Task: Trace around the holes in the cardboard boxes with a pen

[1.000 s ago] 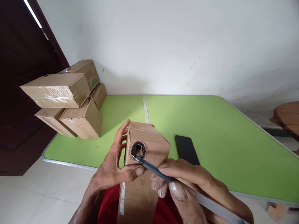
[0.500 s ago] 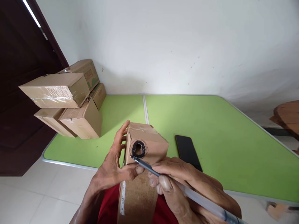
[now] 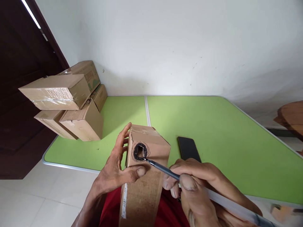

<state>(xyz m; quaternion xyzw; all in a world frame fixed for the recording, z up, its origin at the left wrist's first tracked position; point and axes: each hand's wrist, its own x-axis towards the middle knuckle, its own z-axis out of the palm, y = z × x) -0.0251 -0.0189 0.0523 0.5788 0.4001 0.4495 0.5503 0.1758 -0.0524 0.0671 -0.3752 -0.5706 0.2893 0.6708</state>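
Left hand (image 3: 113, 171) grips carton (image 3: 156, 151); right hand (image 3: 201, 189) pinches pen (image 3: 163, 169), its tip now shifted rightward along black ring (image 3: 136, 153), apparently mid-tracing.

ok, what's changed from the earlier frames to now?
The right hand and the pen have shifted right: the tip has gone from the lower left of the black ring to its lower right. Nothing picked up or let go. Unchanged: left hand on the held box, phone and stacked boxes on the table.
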